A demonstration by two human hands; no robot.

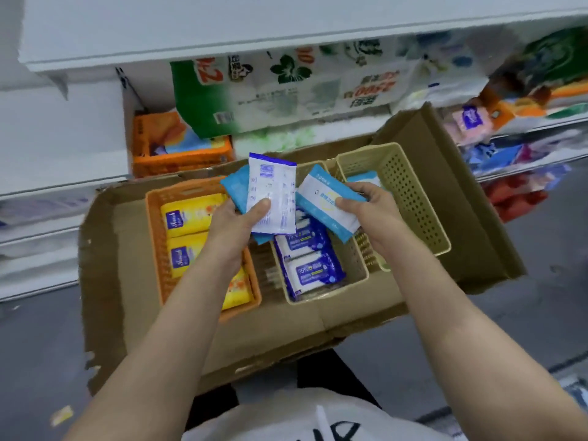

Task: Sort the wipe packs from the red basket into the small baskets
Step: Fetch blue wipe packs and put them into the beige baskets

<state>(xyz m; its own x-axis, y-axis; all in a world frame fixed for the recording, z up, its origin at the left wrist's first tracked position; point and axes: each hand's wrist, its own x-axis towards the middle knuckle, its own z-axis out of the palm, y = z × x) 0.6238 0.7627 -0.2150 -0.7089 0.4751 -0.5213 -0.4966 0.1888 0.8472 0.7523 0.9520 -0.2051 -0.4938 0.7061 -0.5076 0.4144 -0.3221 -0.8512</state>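
Head view, looking down on a flattened brown cardboard box [286,326] in which three small baskets were set side by side. The left hand [237,218] was curled round two packs held upright above the gap between the orange perforated plastic basket [154,237] and the middle beige plastic basket [350,275]: a white wipe pack with blue edging and a barcode [273,198] lay in front, pinned by the thumb, and a plain light-blue wipe pack [235,189] was fanned out behind it. The right hand [366,208] was closed on a white-and-light-blue wipe pack with a yellow ring emblem [324,202], thumb on its face and fingers over its far edge; this pack was tilted and held over the boundary between the middle basket and the right-hand beige perforated plastic basket [410,198], just beside the packs in the left hand. Yellow wipe packs [187,218] were stacked in the orange basket, and dark-blue-and-white wipe packs marked 75% [313,272] lay in the middle basket. A further light-blue pack [362,179] was partly seen inside the right-hand basket, behind the right hand's fingers.
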